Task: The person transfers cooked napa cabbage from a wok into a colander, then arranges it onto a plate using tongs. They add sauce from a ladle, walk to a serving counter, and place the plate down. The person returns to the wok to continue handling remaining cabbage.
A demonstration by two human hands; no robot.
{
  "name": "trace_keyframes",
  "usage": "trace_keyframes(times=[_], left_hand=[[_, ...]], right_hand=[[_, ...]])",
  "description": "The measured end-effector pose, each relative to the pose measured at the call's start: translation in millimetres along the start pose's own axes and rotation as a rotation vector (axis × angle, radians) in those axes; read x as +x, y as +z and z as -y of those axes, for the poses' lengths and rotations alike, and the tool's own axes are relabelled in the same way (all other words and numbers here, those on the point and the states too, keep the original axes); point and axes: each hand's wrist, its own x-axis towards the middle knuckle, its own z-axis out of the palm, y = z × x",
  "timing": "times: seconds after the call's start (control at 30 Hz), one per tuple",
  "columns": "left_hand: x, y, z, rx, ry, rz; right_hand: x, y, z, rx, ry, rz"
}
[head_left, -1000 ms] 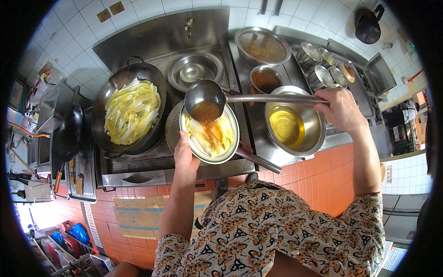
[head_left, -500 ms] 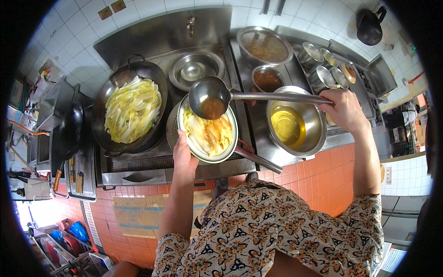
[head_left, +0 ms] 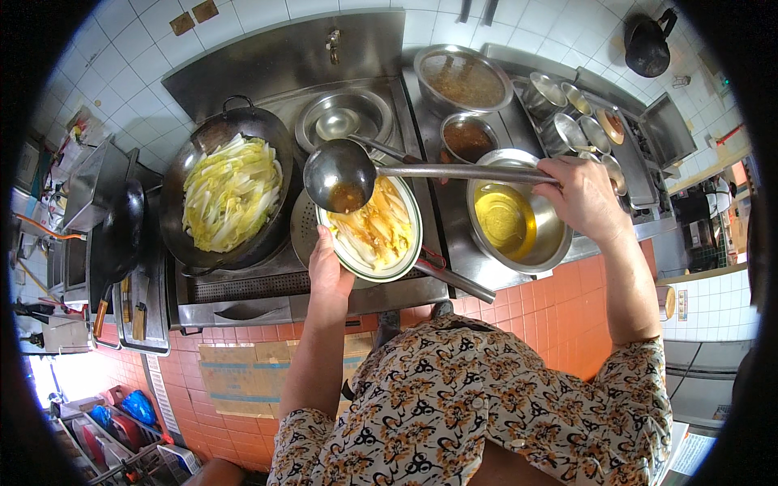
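My left hand (head_left: 331, 269) grips the lower left rim of an oval white plate (head_left: 416, 240) with a dark green line around its edge. Cooked napa cabbage (head_left: 381, 231) with brown sauce over it lies on the plate. The steel ladle (head_left: 340, 172) has its long handle in my right hand (head_left: 585, 194), its fingers closed round the end. Its bowl hangs over the plate's upper left edge, with a little brown sauce at the bottom. Part of the plate is hidden beneath the bowl and handle.
A large wok (head_left: 271, 190) of cabbage stands to the left. Behind the plate is a steel basin (head_left: 381, 109) with another ladle. To the right are a bowl of yellow oil (head_left: 553, 235), a smaller pot of brown sauce (head_left: 468, 139) and a covered pan (head_left: 466, 81).
The ladle has shifted left, from above the plate's middle to its upper left edge, and my right hand has moved left with it. The plate has moved slightly right.
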Motion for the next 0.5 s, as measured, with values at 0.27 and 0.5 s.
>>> trace_keyframes(times=[0.27,0.5], left_hand=[[0.1,-4.9,4.7,0.008,0.027,0.061],[6.3,-8.2,5.8,-0.085,0.039,0.046]], right_hand=[[-0.1,-0.9,3.5,0.015,0.001,-0.02],[-13.8,-10.9,21.3,0.038,0.036,-0.001]])
